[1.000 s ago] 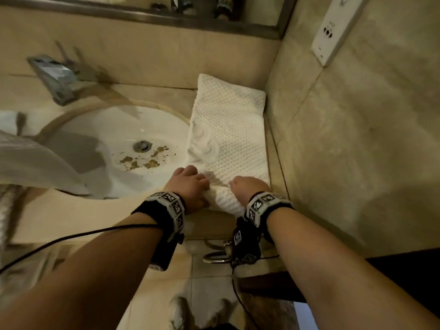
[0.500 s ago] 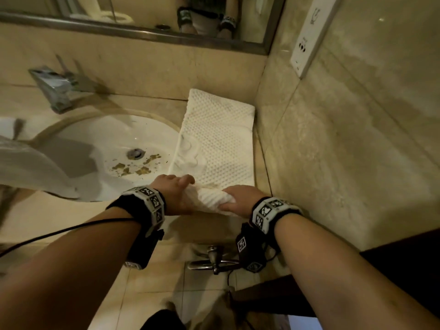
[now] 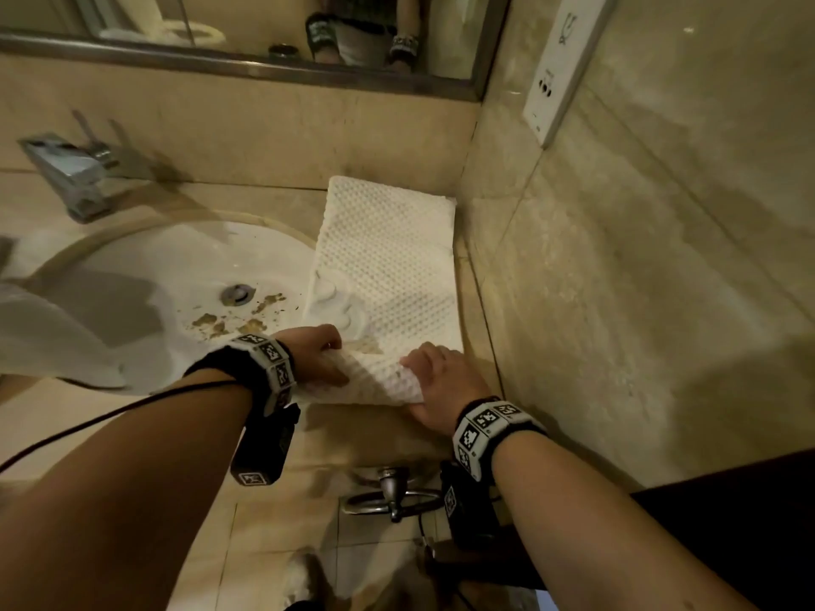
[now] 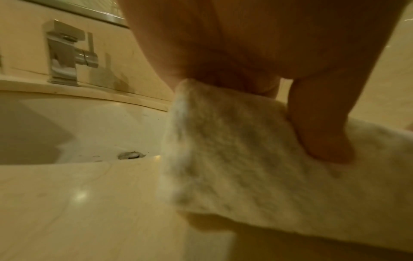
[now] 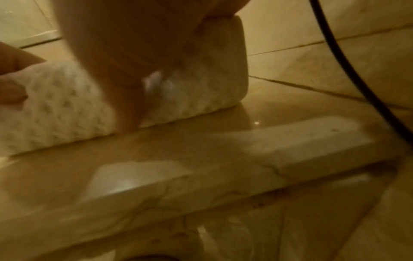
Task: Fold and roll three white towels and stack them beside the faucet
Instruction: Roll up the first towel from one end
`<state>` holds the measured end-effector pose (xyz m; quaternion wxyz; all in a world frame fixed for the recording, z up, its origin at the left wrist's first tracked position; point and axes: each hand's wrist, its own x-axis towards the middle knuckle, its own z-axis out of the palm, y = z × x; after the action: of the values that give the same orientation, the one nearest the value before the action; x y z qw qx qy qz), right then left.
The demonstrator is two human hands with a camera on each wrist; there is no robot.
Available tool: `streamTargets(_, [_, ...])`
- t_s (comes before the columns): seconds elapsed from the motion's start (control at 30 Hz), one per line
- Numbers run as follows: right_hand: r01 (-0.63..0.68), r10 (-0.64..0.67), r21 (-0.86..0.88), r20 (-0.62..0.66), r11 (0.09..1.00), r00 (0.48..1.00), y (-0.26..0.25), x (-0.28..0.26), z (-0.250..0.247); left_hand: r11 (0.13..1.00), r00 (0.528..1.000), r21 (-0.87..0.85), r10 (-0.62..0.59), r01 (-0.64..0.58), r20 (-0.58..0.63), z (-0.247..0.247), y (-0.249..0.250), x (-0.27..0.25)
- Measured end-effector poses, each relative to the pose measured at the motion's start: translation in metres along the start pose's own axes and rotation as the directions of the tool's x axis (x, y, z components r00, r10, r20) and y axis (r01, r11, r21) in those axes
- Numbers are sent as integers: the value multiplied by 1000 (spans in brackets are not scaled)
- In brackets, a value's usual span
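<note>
A white waffle-textured towel (image 3: pixel 388 266) lies folded lengthwise on the counter between the sink and the right wall. Its near end is turned up into a short roll (image 3: pixel 375 381) (image 4: pixel 245 159) (image 5: pixel 67 106). My left hand (image 3: pixel 317 359) (image 4: pixel 223 53) grips the roll's left end, thumb on top. My right hand (image 3: pixel 441 381) (image 5: pixel 125 53) curls round the roll's right end. The chrome faucet (image 3: pixel 70 174) (image 4: pixel 64 56) stands at the back left, behind the basin. Another white towel (image 3: pixel 44 332) drapes over the sink's left side.
The white basin (image 3: pixel 145 275) has brown debris near its drain (image 3: pixel 238 295). A tiled wall (image 3: pixel 617 280) with a socket plate (image 3: pixel 560 72) closes the right side. A mirror (image 3: pixel 247 33) runs along the back. Chrome plumbing (image 3: pixel 392 496) sits below the counter's front edge.
Both hands have rolled the towel's near end forward, so the roll is thicker and sits a little farther from the counter edge. The camera view has tilted up.
</note>
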<state>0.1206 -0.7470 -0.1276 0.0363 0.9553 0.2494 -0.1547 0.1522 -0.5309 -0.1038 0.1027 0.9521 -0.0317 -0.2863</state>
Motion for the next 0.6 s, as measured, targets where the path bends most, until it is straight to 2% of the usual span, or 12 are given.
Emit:
streamTargets(0.07, [-37, 39, 86, -22, 996, 999, -1, 1, -4, 997, 1000, -74, -6, 8, 22, 2, -1, 0])
streamTargets(0.13, [-62, 61, 160, 11, 985, 998, 0, 5, -11, 998, 998, -64, 9, -13, -58, 4, 1, -2])
streamTargets(0.2, [-91, 74, 195, 91, 977, 993, 5, 13, -19, 999, 977, 18, 34, -31, -212, 6, 3, -2])
streamTargets(0.27, [-114, 78, 201, 181, 973, 980, 10, 26, -25, 995, 949, 86, 73, -48, -307, 10, 4, -6])
streamTargets(0.37, [-110, 86, 95, 225, 989, 971, 13, 39, -28, 954, 924, 279, 201, -109, -326, 18, 9, -10])
streamTargets(0.43, [-136, 123, 48, 209, 989, 970, 13, 39, -24, 915, 926, 389, 235, -107, -297, 24, 10, -9])
streamTargets(0.5, [-161, 145, 79, 177, 984, 973, 12, 35, -19, 887, 926, 454, 237, -84, -292, 29, 10, -7])
streamTargets(0.6, [-138, 140, 113, -8, 984, 990, 7, 27, -14, 880, 922, 466, 253, -94, -292, 30, 11, -7])
